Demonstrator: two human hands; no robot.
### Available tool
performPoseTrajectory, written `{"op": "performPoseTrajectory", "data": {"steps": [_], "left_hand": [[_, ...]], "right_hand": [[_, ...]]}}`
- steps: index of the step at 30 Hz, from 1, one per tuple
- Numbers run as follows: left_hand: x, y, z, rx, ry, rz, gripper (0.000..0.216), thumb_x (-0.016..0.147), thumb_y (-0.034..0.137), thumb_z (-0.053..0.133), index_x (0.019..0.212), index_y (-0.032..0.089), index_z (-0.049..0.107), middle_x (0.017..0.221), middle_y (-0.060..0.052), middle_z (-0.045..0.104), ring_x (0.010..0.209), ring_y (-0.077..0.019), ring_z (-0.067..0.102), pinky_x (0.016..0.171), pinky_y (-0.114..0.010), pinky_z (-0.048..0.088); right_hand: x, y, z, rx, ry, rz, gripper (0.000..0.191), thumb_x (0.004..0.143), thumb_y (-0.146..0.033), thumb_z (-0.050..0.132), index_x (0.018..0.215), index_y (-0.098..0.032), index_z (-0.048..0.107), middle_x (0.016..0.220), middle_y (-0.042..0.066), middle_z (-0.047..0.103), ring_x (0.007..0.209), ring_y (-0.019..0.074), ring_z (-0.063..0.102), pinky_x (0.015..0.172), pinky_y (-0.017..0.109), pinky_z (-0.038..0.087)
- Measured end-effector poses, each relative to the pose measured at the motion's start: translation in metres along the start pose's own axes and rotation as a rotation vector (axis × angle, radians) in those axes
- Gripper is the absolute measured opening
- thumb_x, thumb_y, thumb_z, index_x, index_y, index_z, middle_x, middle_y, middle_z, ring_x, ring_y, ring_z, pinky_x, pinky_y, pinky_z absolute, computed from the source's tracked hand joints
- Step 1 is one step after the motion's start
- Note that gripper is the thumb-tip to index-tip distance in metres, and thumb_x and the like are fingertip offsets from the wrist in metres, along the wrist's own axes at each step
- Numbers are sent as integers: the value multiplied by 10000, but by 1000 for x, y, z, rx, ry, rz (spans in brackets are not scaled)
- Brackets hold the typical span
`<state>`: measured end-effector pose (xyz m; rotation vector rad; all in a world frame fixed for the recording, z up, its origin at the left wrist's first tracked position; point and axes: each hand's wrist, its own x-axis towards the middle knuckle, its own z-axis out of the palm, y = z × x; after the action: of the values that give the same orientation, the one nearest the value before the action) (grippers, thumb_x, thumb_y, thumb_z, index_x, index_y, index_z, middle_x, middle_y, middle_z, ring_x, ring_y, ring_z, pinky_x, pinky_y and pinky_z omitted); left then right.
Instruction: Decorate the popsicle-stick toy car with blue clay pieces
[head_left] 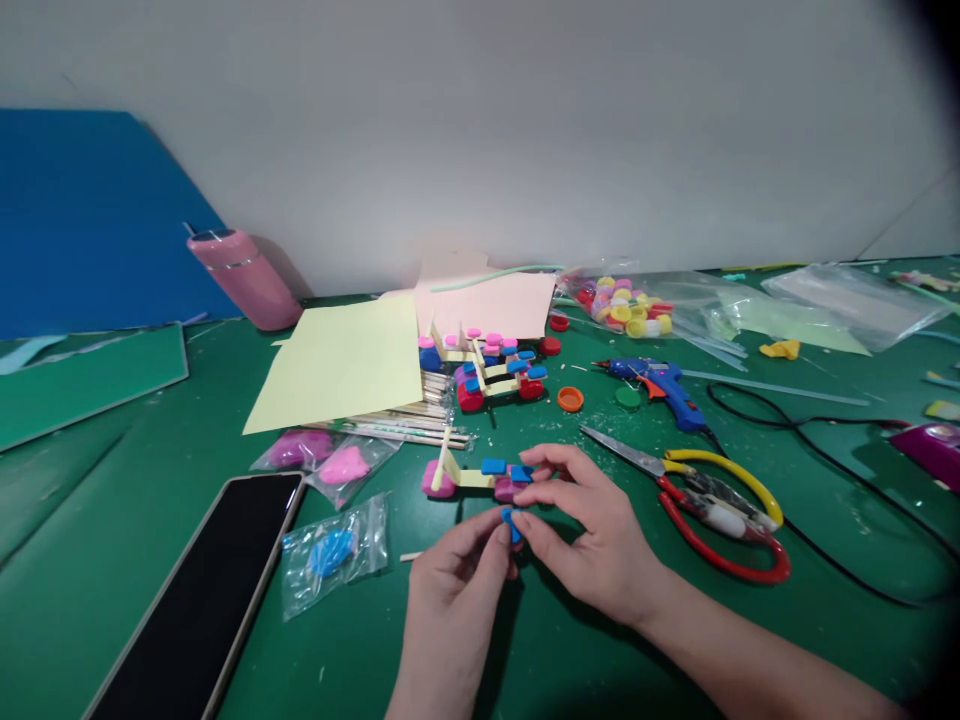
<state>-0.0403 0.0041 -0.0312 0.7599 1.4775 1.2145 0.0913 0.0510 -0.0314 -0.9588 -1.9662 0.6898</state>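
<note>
My left hand (465, 575) is closed, with thumb and forefinger pinching a small piece of blue modelling clay (511, 526). The thumb of my right hand (592, 520) touches or nearly touches that piece, while its other fingers are spread apart above. Those fingertips reach the right end of a small toy car (472, 479) made of pale wooden sticks with pink wheels. Two blue pads (493, 467) sit on top of the car, the right one partly behind my fingers. Behind it stand similar toy cars (499, 375) with red, pink and blue parts.
Scissors (705, 500) and a blue glue gun (660, 385) with its cord lie right. A phone (202, 600), bagged blue clay (332, 552) and bagged pink clay (345, 465) lie left. Further back are yellow paper (345, 360), a pink bottle (247, 280) and bagged bottle caps (622, 305).
</note>
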Motion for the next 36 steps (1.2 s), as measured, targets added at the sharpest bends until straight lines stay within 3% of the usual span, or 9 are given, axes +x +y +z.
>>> {"op": "performPoseTrajectory", "data": {"steps": [7,14,25,36], "left_hand": [[0,-2,2,-203,-118,-62,165,709,259,607,810,155,686,530,10,586,548,-94,493,563,-203,392],[3,4,2,-531,-183,-232,104,706,215,617,709,122,663,607,-22,632,545,-81,527,584,-196,422],[1,5,2,-586,-197,-227,78,716,169,608,687,128,668,613,-28,655,583,-109,602,630,-210,471],[0,9,2,-584,-195,-224,67,687,175,639,694,118,675,639,-44,673,559,-116,601,628,-235,484]], "right_hand": [[0,1,-1,10,-5,-2,109,739,-163,562,799,-147,651,1059,86,492,872,149,526,787,266,451],[0,-2,-4,59,-70,-37,273,810,-134,469,1047,-150,605,1102,90,475,974,157,498,860,274,423],[-1,-3,-7,95,-108,-84,312,810,-133,461,1097,-177,578,1120,87,468,1008,170,487,879,300,418],[0,-4,-7,111,-94,-69,260,800,-163,482,1025,-179,610,1098,90,493,975,183,516,863,324,441]]}}
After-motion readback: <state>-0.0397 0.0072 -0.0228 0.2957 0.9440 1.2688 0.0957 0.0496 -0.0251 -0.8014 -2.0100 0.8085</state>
